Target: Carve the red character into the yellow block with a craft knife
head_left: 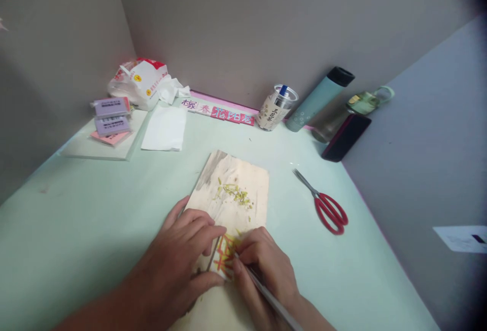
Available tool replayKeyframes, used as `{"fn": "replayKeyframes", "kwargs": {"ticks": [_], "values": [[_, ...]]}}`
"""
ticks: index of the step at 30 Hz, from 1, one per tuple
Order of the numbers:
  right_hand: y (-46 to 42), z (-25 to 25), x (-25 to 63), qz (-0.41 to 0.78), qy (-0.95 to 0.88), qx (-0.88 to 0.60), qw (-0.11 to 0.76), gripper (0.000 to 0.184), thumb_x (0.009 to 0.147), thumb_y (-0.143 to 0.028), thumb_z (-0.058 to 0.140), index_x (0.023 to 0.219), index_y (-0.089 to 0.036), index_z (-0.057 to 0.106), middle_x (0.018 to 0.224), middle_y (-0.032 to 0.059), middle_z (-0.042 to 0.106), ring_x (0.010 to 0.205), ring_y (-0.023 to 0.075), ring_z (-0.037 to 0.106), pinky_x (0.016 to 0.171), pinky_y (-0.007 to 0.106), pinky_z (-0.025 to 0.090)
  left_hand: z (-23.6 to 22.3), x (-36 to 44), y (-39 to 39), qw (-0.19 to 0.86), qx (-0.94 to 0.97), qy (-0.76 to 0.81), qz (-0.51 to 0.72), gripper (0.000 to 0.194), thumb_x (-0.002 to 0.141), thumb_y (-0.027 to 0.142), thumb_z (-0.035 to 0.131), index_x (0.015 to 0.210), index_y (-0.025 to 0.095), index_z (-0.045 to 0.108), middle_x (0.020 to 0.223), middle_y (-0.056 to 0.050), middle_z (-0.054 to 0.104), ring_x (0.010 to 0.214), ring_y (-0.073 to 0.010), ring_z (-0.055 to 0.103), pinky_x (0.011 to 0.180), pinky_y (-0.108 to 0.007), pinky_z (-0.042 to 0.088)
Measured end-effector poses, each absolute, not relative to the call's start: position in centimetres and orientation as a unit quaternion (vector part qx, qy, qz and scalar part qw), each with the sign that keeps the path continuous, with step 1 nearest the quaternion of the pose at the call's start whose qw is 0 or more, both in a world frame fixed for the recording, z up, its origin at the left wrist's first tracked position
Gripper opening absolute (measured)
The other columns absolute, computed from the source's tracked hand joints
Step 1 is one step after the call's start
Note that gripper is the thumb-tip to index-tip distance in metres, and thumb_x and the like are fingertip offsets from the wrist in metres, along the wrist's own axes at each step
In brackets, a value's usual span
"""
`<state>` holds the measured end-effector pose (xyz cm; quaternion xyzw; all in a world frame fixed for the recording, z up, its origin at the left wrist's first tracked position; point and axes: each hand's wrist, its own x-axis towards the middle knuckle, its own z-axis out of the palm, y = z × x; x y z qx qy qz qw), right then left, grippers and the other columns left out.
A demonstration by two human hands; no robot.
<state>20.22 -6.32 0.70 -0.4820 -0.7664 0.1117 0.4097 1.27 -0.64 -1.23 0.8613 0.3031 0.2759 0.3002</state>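
A small yellow carving block with an orange-red written character lies on a wooden board. My left hand steadies it, fingers at its far and left edges and thumb at its near edge. Pinched in my right hand is a slim, silver, pen-shaped carving knife. Its front end reaches the block's right side, but the fingers partly hide the tip. Yellow-green shavings are scattered over the board just beyond both hands.
Red-handled scissors lie to the right. Along the back stand a tissue pack, several carved character strips, a clear cup, a teal bottle, a green-lidded bottle and a dark phone. Wrapped blocks sit back left, beside white paper.
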Motion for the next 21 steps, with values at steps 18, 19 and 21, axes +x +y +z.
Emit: {"fn": "replayKeyframes", "kwargs": {"ticks": [18, 19, 21], "values": [[-6.6, 0.2, 20.3, 0.119, -0.763, -0.499, 0.394, 0.021, 0.086, -0.002, 0.050, 0.084, -0.023, 0.047, 0.071, 0.0006, 0.058, 0.062, 0.0165, 0.054, 0.057, 0.029, 0.043, -1.3, 1.2, -0.6, 0.309, 0.857, 0.308, 0.275, 0.056, 0.068, 0.007, 0.085, 0.111, 0.025, 0.054, 0.086, 0.006, 0.055, 0.095, -0.0217, 0.056, 0.115, -0.053, 0.017], [-6.6, 0.0, 20.3, 0.113, -0.765, -0.496, 0.395, 0.021, 0.086, -0.002, 0.050, 0.084, -0.023, 0.047, 0.071, 0.0006, 0.058, 0.062, 0.0166, 0.054, 0.057, 0.029, 0.043, -1.3, 1.2, -0.6, 0.310, 0.857, 0.307, 0.275, 0.055, 0.069, 0.007, 0.084, 0.110, 0.025, 0.053, 0.086, 0.006, 0.056, 0.095, -0.0218, 0.056, 0.115, -0.053, 0.017], [-6.6, -0.5, 20.5, 0.086, -0.779, -0.484, 0.390, 0.021, 0.088, -0.002, 0.049, 0.084, -0.023, 0.046, 0.071, 0.0000, 0.057, 0.062, 0.0165, 0.053, 0.059, 0.029, 0.043, -1.4, 1.2, -0.6, 0.309, 0.857, 0.306, 0.277, 0.053, 0.070, 0.008, 0.083, 0.110, 0.026, 0.053, 0.086, 0.006, 0.057, 0.095, -0.0223, 0.056, 0.115, -0.053, 0.017]]}}
